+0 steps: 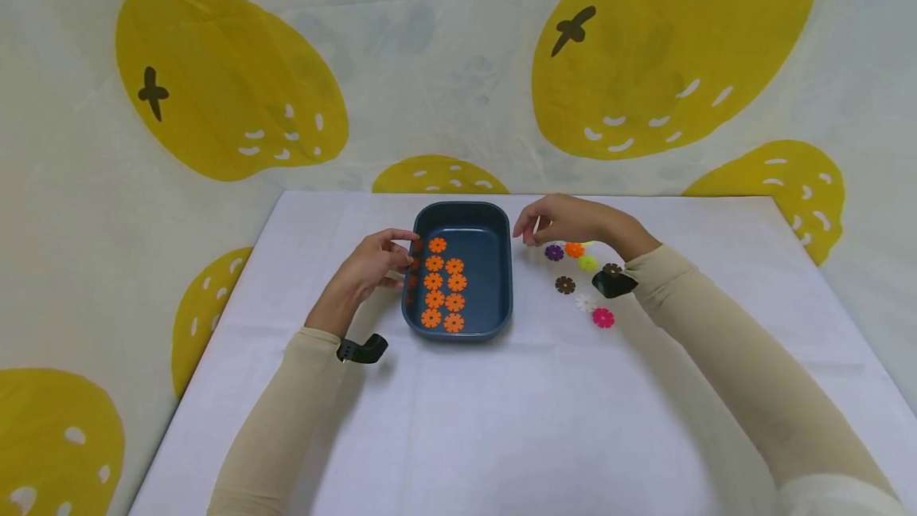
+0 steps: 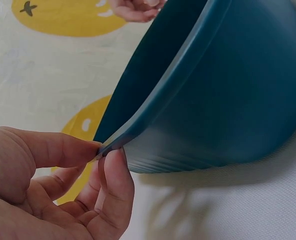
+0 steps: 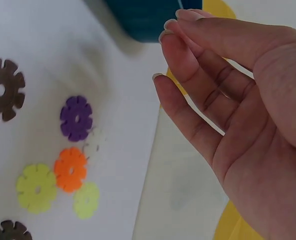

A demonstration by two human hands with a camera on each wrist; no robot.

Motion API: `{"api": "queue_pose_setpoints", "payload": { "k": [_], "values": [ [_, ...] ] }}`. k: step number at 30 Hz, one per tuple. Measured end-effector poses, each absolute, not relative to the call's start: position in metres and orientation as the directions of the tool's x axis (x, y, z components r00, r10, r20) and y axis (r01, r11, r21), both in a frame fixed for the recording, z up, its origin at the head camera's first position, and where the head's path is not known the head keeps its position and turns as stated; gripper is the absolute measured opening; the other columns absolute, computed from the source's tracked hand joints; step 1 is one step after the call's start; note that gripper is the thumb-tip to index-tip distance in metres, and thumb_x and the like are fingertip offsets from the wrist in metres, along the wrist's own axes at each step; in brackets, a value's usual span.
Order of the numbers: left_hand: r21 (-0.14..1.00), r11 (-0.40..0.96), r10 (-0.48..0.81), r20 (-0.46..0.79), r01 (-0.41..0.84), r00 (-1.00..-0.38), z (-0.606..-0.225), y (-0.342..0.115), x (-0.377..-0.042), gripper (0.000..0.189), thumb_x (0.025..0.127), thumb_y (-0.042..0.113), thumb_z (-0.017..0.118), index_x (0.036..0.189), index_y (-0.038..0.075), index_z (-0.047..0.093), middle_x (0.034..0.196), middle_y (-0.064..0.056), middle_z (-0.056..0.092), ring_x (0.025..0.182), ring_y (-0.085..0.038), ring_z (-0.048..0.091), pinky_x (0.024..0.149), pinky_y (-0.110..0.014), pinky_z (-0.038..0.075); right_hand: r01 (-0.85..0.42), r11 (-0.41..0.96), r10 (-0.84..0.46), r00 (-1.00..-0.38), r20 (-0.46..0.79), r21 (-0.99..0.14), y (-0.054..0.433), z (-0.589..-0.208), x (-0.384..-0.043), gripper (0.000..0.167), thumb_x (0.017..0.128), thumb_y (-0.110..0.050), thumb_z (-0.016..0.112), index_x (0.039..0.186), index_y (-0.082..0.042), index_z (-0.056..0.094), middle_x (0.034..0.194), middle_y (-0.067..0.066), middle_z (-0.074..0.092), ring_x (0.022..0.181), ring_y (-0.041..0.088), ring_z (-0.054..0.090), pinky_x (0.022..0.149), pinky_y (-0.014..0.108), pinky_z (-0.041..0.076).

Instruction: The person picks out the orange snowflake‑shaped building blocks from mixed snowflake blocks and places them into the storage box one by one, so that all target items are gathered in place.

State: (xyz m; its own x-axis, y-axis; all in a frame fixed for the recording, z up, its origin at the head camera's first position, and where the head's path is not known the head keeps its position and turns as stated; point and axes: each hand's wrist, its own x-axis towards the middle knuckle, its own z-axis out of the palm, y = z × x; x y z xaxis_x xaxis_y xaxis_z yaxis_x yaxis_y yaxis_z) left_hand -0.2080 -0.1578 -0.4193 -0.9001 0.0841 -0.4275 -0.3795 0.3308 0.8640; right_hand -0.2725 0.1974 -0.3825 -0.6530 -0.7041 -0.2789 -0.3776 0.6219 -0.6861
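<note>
A dark blue rectangular tray (image 1: 490, 261) stands on the white table, with orange notched discs (image 1: 456, 282) laid in two columns along its left half. My left hand (image 1: 374, 263) is at the tray's left side; in the left wrist view its thumb and fingers (image 2: 118, 175) pinch the rim. Just outside the right rim hovers my right hand (image 1: 566, 217), fingers loosely bent with nothing visible in them. Below it lie loose notched discs: purple (image 3: 76, 119), orange (image 3: 70, 170) and yellow-green (image 3: 36, 188).
Further loose discs lie right of the tray: a brown one (image 1: 565, 285), a white one (image 1: 585, 302) and a pink one (image 1: 603, 318). A cloth backdrop (image 1: 444, 62) with large yellow fruit shapes rises behind the table's far edge.
</note>
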Motion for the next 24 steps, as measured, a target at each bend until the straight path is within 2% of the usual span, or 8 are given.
{"api": "queue_pose_setpoints", "payload": {
  "k": [4, 8, 14, 22, 24],
  "values": [
    [0.864, 0.33, 0.085, -0.427, -0.379, -0.9, -0.419, -0.159, -0.208, 0.042, 0.1, 0.0, 0.056, 0.135, 0.022, 0.06, 0.111, -0.01, 0.054, 0.099, -0.029, 0.061, 0.071, -0.036, 0.059, -0.368, 0.627, -0.695, -0.663, -0.279, -0.687, 0.206, -0.389, -0.275, 0.024, 0.097, -0.012, 0.067, 0.121, -0.009, 0.071, 0.111, 0.016, 0.07, 0.1, 0.03, 0.066, 0.092, 0.049, 0.056],
    [0.868, 0.327, 0.09, -0.421, -0.373, -0.902, -0.42, -0.159, -0.208, 0.042, 0.099, 0.0, 0.056, 0.135, 0.022, 0.06, 0.11, -0.01, 0.054, 0.097, -0.029, 0.061, 0.068, -0.035, 0.059, -0.351, 0.629, -0.685, -0.673, -0.281, -0.693, 0.214, -0.396, -0.276, 0.026, 0.098, -0.012, 0.067, 0.122, -0.006, 0.069, 0.108, 0.014, 0.07, 0.098, 0.03, 0.064, 0.087, 0.044, 0.057],
    [0.869, 0.327, 0.091, -0.419, -0.371, -0.903, -0.42, -0.159, -0.208, 0.042, 0.099, -0.001, 0.056, 0.134, 0.021, 0.06, 0.11, -0.011, 0.054, 0.096, -0.029, 0.061, 0.066, -0.034, 0.059, -0.306, 0.637, -0.664, -0.684, -0.302, -0.708, 0.224, -0.403, -0.276, 0.027, 0.099, -0.01, 0.064, 0.124, -0.002, 0.067, 0.109, 0.019, 0.067, 0.094, 0.036, 0.062, 0.077, 0.036, 0.056],
    [0.864, 0.334, 0.085, -0.425, -0.376, -0.901, -0.421, -0.159, -0.209, 0.042, 0.099, 0.0, 0.056, 0.135, 0.022, 0.06, 0.112, -0.011, 0.054, 0.098, -0.029, 0.061, 0.067, -0.034, 0.059, -0.292, 0.641, -0.659, -0.684, -0.314, -0.709, 0.235, -0.408, -0.278, 0.028, 0.098, -0.01, 0.066, 0.124, -0.002, 0.067, 0.11, 0.018, 0.067, 0.1, 0.036, 0.063, 0.092, 0.052, 0.054],
    [0.864, 0.334, 0.085, -0.426, -0.377, -0.901, -0.42, -0.16, -0.209, 0.041, 0.1, 0.001, 0.056, 0.135, 0.022, 0.06, 0.112, -0.011, 0.054, 0.098, -0.03, 0.061, 0.067, -0.034, 0.059, -0.3, 0.641, -0.659, -0.686, -0.307, -0.706, 0.237, -0.409, -0.278, 0.027, 0.098, -0.01, 0.066, 0.124, -0.001, 0.067, 0.11, 0.017, 0.067, 0.099, 0.034, 0.063, 0.091, 0.05, 0.055]
  ]
}}
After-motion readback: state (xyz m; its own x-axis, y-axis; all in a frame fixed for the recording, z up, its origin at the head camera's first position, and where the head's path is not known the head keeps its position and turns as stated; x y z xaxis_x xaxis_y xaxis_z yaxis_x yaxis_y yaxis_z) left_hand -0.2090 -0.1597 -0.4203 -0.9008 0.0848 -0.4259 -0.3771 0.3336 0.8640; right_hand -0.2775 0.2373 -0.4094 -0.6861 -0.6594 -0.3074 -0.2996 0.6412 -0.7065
